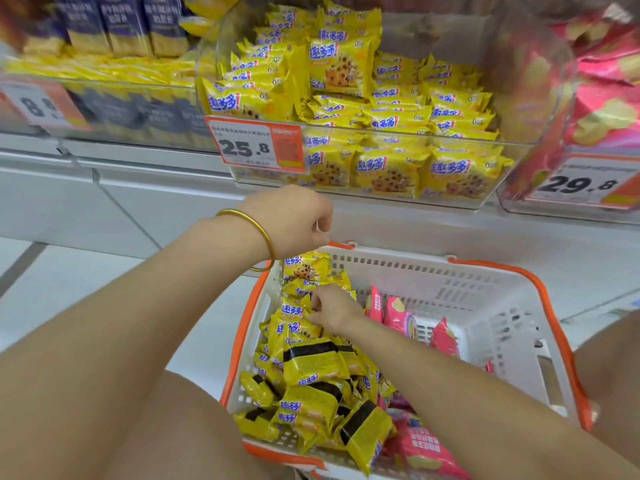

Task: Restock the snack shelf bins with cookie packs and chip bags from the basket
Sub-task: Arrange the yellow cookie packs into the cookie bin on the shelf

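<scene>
Cookie packs (311,368) crowd the near and left part of the basket (502,306), a heap of yellow wrappers, several lying face down with a dark band showing. Pink chip bags (429,445) lie beside them in the near right corner, and a few more stand upright toward the middle.

Your right hand (334,308) is down inside the basket at the far end of the yellow heap. Its grip is curled onto one pack, fingertips pinching the wrapper.

Your left hand (291,220), with a gold bangle (263,237) on the wrist, hangs over the basket's far left corner, just above an upright yellow pack. Its fingers are tucked under, but you cannot tell whether that grip holds anything.

Beyond the basket, a clear shelf bin (530,98) is stocked with the same yellow packs and has a price tag (254,145) reading 25.8 on its front. The bin to its right holds pink bags, and blurred dark blue packs (121,22) stand to the left.
</scene>
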The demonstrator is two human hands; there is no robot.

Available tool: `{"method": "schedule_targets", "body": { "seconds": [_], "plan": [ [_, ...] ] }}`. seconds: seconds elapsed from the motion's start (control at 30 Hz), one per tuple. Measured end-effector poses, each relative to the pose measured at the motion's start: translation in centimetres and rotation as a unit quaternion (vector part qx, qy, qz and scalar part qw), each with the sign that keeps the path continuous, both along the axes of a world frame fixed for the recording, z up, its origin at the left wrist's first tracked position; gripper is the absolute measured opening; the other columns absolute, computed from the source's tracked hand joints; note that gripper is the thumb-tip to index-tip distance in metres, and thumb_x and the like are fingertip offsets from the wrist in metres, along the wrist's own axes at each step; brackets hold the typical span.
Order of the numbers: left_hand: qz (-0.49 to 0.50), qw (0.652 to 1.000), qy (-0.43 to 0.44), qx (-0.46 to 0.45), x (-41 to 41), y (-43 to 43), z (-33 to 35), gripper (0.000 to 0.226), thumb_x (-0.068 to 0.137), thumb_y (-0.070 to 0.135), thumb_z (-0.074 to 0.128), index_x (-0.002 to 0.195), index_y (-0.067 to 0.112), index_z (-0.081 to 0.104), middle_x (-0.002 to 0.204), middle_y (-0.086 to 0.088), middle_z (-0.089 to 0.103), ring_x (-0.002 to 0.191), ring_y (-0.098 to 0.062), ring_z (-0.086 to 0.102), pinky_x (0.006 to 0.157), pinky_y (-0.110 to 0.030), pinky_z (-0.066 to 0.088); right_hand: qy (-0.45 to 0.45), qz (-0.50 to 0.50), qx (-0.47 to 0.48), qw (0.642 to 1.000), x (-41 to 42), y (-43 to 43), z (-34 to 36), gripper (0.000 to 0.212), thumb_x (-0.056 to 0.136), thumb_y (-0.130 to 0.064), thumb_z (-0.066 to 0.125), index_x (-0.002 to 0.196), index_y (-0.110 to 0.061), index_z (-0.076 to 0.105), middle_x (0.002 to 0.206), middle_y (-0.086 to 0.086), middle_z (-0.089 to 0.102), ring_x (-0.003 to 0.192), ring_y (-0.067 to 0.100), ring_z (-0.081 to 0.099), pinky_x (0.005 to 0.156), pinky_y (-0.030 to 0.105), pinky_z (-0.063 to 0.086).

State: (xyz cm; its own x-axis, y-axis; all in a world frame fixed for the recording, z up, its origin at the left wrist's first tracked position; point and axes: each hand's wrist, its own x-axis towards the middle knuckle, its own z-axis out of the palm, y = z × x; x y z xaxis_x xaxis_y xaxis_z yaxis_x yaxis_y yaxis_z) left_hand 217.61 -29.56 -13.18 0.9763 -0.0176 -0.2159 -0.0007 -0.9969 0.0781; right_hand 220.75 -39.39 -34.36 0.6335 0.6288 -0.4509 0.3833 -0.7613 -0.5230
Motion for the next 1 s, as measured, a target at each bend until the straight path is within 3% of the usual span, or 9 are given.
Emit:
{"method": "schedule_targets", "body": {
  "seconds": [0.1,0.2,0.43,0.5,0.6,0.67,0.8,0.9,1.0],
  "plan": [
    [-0.006,1.000,0.019,-0.001,0.3,-0.4,-0.1,0.024,0.093,0.032,0.053,0.112,0.022,0.060,0.113,0.003,0.061,0.101,-0.017,0.053,0.083,-0.033,0.047,0.054,-0.024,-0.001,0.998,-0.1,0.1,-0.6,0.024,0.090,-0.025,0.062,0.102,-0.005,0.057,0.110,0.015,0.060,0.093,0.025,0.054,0.087,0.039,0.047],
    [-0.012,1.000,0.025,-0.004,0.6,-0.8,0.1,0.024,0.093,0.032,0.053,0.113,0.021,0.060,0.113,0.002,0.061,0.101,-0.018,0.053,0.086,-0.035,0.048,0.071,-0.054,0.020,0.996,0.0,0.1,-1.0,0.020,0.086,-0.031,0.067,0.088,-0.016,0.054,0.093,0.001,0.057,0.088,0.018,0.052,0.078,0.033,0.045],
    [-0.032,0.999,0.013,0.008,0.2,-0.9,0.0,0.029,0.092,0.033,0.054,0.119,0.022,0.057,0.121,-0.001,0.057,0.111,-0.021,0.052,0.090,-0.035,0.046,0.022,-0.063,0.207,0.976,1.0,-3.4,5.6,0.017,0.084,-0.014,0.068,0.083,-0.015,0.052,0.077,-0.007,0.050,0.072,0.009,0.048,0.063,0.019,0.036],
    [-0.059,0.998,0.020,0.030,0.1,-0.9,-0.2,0.039,0.091,0.038,0.055,0.127,0.024,0.050,0.128,-0.002,0.050,0.119,-0.023,0.046,0.097,-0.037,0.041,0.067,-0.063,0.249,0.964,1.6,-5.2,8.7,0.018,0.085,-0.013,0.067,0.080,-0.020,0.051,0.078,-0.006,0.051,0.065,0.002,0.050,0.062,0.016,0.040],
    [-0.055,0.998,0.014,-0.011,0.2,-0.9,0.0,0.043,0.091,0.040,0.055,0.130,0.025,0.047,0.128,-0.002,0.048,0.119,-0.022,0.046,0.099,-0.038,0.040,0.166,-0.114,0.325,0.924,2.1,-7.2,13.6,0.011,0.090,-0.009,0.060,0.087,-0.016,0.053,0.081,0.007,0.057,0.067,0.013,0.058,0.067,0.032,0.052],
    [-0.047,0.997,-0.025,-0.058,0.5,-0.9,0.8,0.034,0.091,0.037,0.055,0.122,0.024,0.054,0.116,0.000,0.055,0.108,-0.018,0.053,0.091,-0.036,0.043,0.200,-0.124,0.350,0.906,2.5,-8.1,16.7,0.008,0.091,-0.011,0.057,0.099,-0.014,0.054,0.088,0.009,0.060,0.070,0.012,0.061,0.060,0.024,0.053],
    [-0.049,0.965,-0.202,-0.162,0.9,-1.0,3.5,0.026,0.091,0.028,0.058,0.114,0.017,0.062,0.097,0.008,0.054,0.085,-0.006,0.045,0.073,-0.019,0.033,0.031,-0.061,0.304,0.950,4.0,-8.4,22.8,0.033,0.079,-0.020,0.072,0.110,-0.021,0.059,0.104,-0.010,0.060,0.091,-0.006,0.054,0.073,0.013,0.048],
    [-0.019,0.909,-0.387,-0.154,1.2,-1.0,4.5,0.041,0.092,0.029,0.051,0.129,0.009,0.050,0.120,-0.004,0.053,0.108,-0.016,0.047,0.092,-0.022,0.034,-0.122,-0.076,0.333,0.932,6.4,-7.4,27.4,0.035,0.074,-0.019,0.077,0.106,-0.021,0.062,0.092,-0.012,0.059,0.085,0.002,0.054,0.078,0.020,0.047],
    [0.040,0.909,-0.415,-0.021,2.0,-0.3,3.6,0.059,0.090,0.039,0.038,0.140,0.008,0.038,0.141,-0.017,0.042,0.129,-0.034,0.040,0.107,-0.041,0.031,-0.240,-0.118,0.344,0.900,10.0,-4.7,29.0,0.036,0.073,-0.022,0.078,0.104,-0.024,0.061,0.103,-0.007,0.063,0.099,0.011,0.059,0.089,0.030,0.047]
  ]
}}
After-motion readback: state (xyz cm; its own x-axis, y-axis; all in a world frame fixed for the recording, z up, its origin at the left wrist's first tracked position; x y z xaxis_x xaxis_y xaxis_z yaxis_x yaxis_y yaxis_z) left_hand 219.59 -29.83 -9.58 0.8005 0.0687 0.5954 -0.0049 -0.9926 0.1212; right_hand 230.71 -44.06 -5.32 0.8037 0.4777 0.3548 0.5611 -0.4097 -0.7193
